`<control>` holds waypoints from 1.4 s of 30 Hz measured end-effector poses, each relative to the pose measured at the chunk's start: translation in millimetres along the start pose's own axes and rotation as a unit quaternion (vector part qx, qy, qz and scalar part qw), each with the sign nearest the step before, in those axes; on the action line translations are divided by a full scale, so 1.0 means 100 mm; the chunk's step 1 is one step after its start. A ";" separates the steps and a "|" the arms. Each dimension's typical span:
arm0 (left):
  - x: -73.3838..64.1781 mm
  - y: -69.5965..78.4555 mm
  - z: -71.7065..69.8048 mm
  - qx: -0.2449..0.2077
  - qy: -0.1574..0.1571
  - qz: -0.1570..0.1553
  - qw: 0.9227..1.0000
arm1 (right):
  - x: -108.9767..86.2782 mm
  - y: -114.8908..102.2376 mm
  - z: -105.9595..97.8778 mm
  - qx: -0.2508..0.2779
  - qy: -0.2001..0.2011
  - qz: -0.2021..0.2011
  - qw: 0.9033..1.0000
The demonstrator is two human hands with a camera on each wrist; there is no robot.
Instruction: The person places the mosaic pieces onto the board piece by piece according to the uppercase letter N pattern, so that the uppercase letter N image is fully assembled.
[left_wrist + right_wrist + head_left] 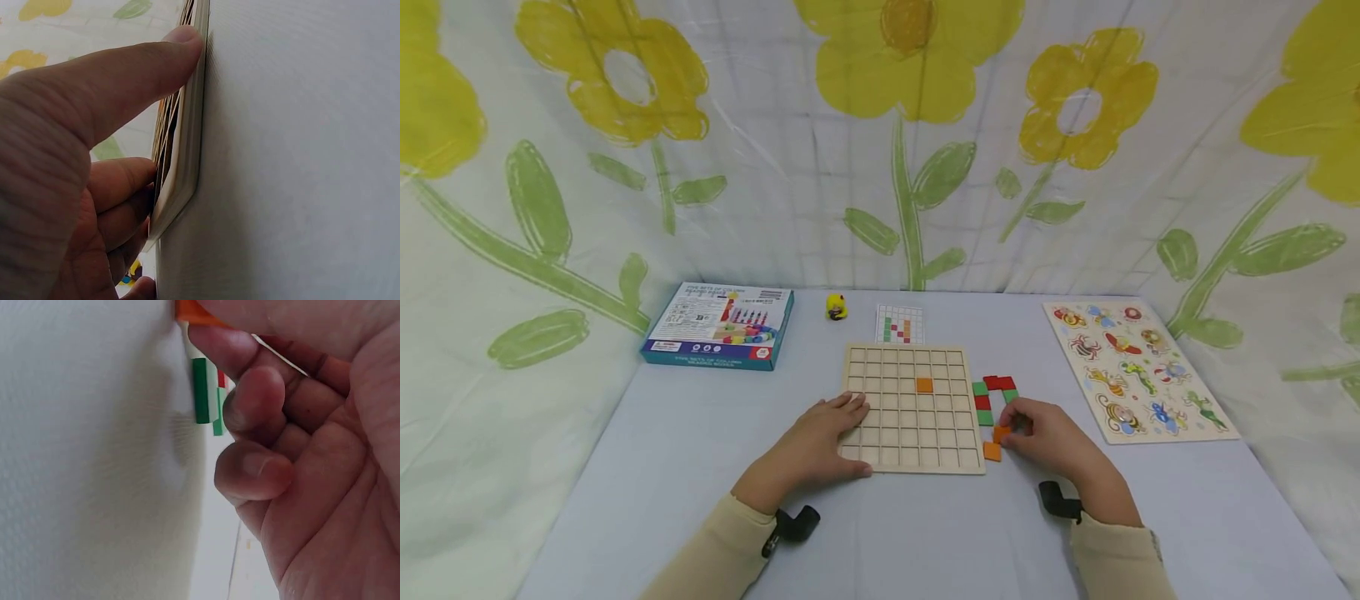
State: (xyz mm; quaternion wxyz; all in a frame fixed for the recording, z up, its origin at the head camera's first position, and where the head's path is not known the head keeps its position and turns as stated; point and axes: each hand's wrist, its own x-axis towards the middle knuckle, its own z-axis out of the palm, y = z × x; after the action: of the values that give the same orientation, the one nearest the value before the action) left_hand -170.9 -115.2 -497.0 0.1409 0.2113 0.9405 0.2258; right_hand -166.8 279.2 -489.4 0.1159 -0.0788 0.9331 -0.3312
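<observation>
A square wooden grid board (902,429) lies in front of me, with one orange tile (924,385) in a cell of its upper half. My left hand (816,442) rests on the board's left side, fingers spread along the edge and thumb on the near rim. Right of the board, my right hand (1047,433) pinches an orange square tile (1002,434) between thumb and fingers, low over the table. Another orange tile (992,451) lies just beside it. In the right wrist view the pinched tile shows only partly, with a green tile (200,390) beyond the fingers.
Red tiles (999,382) and green tiles (985,417) lie close by the board's right edge. Behind the board are a pattern card (898,325) and a small yellow toy (836,307). A boxed set (718,325) stands at left, an insect puzzle board (1138,371) at right.
</observation>
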 end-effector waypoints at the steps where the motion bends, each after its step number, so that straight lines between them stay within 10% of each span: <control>1: 0.00 0.00 0.00 0.000 -0.001 0.000 1.000 | -0.01 0.00 0.00 0.005 0.005 0.000 1.000; 12: 0.01 0.00 0.00 -0.002 -0.002 -0.007 1.000 | 0.15 -0.37 0.07 0.072 0.105 -0.023 0.992; 24: 0.02 -0.04 0.03 -0.008 -0.002 -0.005 1.000 | 0.73 -0.75 0.42 0.064 0.052 -0.014 0.996; 42: 0.02 -0.02 0.02 -0.002 -0.001 -0.003 1.000 | 0.75 -0.75 0.53 0.068 0.029 -0.001 0.997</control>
State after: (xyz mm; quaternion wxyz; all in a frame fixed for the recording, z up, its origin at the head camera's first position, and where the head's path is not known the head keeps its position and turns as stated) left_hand -172.7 -114.7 -500.4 0.1426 0.2084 0.9407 0.2267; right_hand -219.7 172.8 -493.4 0.0938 -0.0617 0.9114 -0.3959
